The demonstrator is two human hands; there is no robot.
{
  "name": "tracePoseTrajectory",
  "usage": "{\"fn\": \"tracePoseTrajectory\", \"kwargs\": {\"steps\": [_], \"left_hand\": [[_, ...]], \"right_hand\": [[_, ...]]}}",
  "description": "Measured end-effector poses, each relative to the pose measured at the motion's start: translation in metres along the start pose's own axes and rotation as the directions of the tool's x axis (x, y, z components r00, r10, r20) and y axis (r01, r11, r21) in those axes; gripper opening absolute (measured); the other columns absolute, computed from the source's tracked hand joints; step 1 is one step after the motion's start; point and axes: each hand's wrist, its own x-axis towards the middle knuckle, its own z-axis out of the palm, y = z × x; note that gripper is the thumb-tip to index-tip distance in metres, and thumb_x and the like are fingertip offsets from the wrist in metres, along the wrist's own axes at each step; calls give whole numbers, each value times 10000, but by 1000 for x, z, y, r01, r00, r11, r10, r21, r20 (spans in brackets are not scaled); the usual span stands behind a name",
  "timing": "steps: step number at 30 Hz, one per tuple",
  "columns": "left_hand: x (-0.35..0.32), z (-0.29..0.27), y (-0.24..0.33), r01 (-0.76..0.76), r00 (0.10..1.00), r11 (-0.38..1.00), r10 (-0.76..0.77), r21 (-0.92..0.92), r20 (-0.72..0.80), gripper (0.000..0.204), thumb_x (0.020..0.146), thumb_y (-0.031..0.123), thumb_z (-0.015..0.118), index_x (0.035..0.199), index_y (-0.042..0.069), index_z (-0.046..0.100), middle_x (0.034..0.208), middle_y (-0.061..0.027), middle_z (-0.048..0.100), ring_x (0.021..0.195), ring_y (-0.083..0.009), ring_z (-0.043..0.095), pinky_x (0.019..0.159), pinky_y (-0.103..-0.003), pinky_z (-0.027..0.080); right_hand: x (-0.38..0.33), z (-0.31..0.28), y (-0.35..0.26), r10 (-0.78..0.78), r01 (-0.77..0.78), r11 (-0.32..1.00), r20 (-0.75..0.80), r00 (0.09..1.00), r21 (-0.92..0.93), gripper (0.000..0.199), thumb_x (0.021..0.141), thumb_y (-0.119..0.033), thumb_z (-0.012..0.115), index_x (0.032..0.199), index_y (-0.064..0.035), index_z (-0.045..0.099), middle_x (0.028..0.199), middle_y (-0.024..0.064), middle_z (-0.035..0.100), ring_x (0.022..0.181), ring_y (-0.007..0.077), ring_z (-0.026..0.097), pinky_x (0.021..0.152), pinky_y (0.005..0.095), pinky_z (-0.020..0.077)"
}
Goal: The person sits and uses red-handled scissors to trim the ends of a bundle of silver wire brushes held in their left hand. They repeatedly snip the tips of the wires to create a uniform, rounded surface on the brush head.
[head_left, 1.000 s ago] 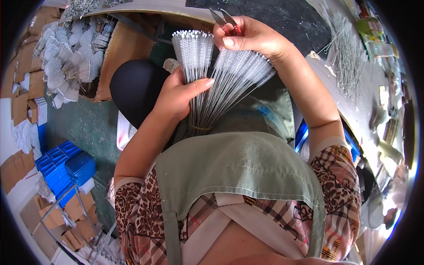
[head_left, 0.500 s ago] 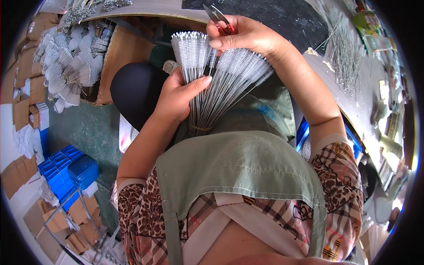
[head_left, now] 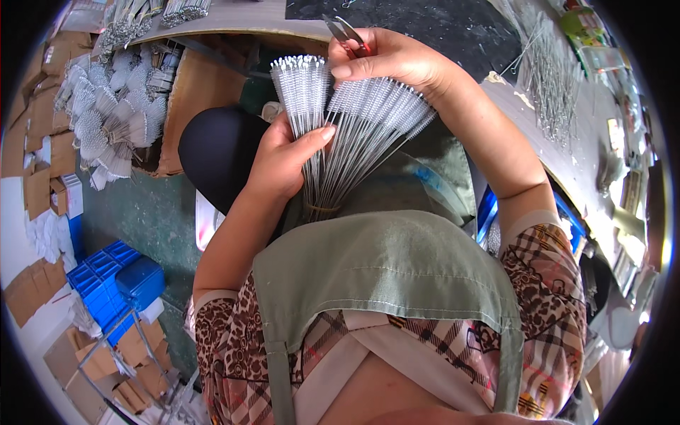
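Note:
A fan-shaped bundle of thin wire brushes [head_left: 354, 134] with white bristle tips is held upright in front of my chest, its stems tied together near the bottom. My left hand [head_left: 283, 159] grips the bundle from the left, thumb across the stems. At the top of the fan my right hand [head_left: 386, 60] rests its fingers on the bristle tips and also pinches small metal pliers with red handles [head_left: 345, 32].
A grey work table [head_left: 496, 42] lies ahead with loose wire brushes [head_left: 549, 78] on its right part. Heaps of finished brushes [head_left: 113, 117] sit at the left by a cardboard box [head_left: 202, 92]. Blue crates [head_left: 117, 280] and cartons stand on the floor lower left.
My right hand has shifted slightly left along the tips of the fan. My left hand keeps the same hold on the bundle.

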Motion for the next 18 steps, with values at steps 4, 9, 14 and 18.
{"fn": "tracePoseTrajectory", "kwargs": {"steps": [4, 9, 14, 18], "left_hand": [[1, -4, 0, 9, 1000, 1000, -9, -1, 8, 213, 806, 20, 598, 1010, -9, 543, 902, -69, 601, 779, -144, 586, 707, -279, 477], [3, -2, 5, 44, 999, 997, -43, -69, 24, 214, 796, 15, 594, 1001, -14, 543, 882, -69, 597, 761, -151, 585, 697, -286, 481], [3, -4, 4, 45, 999, 997, -44, -65, 12, 209, 796, 26, 594, 994, -12, 541, 863, -71, 593, 754, -157, 588, 691, -294, 489], [3, -1, 5, 33, 999, 995, -31, -89, 24, 212, 797, 34, 595, 996, -14, 540, 871, -76, 595, 758, -162, 593, 688, -299, 498]], "right_hand": [[0, 0, 1, -21, 21, 1000, 9, 1000, -4, 234, 769, -159, 689, 927, -60, 548, 759, 9, 576, 736, 116, 569, 768, 242, 446], [-3, 4, -13, 33, -32, 999, 10, 999, -17, 228, 779, -126, 673, 963, -57, 558, 765, 22, 588, 699, 113, 585, 695, 225, 465], [-5, 6, -14, 34, -35, 999, -19, 999, -24, 203, 782, -83, 611, 977, -52, 564, 757, 18, 586, 667, 107, 585, 652, 223, 469], [-4, 2, -11, 70, -71, 995, -18, 997, -73, 193, 776, -69, 600, 965, -49, 570, 784, 5, 583, 724, 103, 578, 701, 235, 462]]}}
